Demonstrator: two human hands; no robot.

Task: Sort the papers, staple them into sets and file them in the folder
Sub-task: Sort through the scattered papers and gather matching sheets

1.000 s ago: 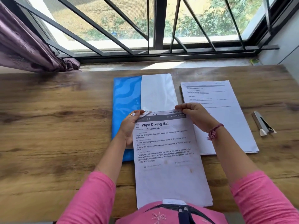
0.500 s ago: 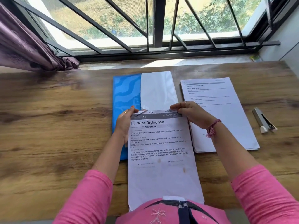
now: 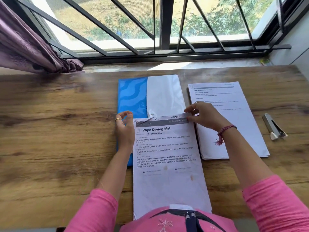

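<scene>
Wooden desk (image 3: 50, 148) runs beneath a barred window (image 3: 165, 25), with a purple curtain (image 3: 25, 47) bunched at the far left. On it lies a blue folder (image 3: 132, 99) with a white sheet (image 3: 164, 94) over its right half. Overlapping the folder's near edge is the paper set (image 3: 168, 164) headed "Wipe Drying Mat", reaching to the desk's near edge. Right of the folder, apart from that set, sits a second paper stack (image 3: 234, 131). Further right lies a stapler (image 3: 274, 128) on bare wood. The right hand (image 3: 205, 116) pinches the set's top right corner between thumb and fingers. The left hand (image 3: 124, 131) sits just beside the set's top left corner, fingers loosely curled, grasping nothing.
</scene>
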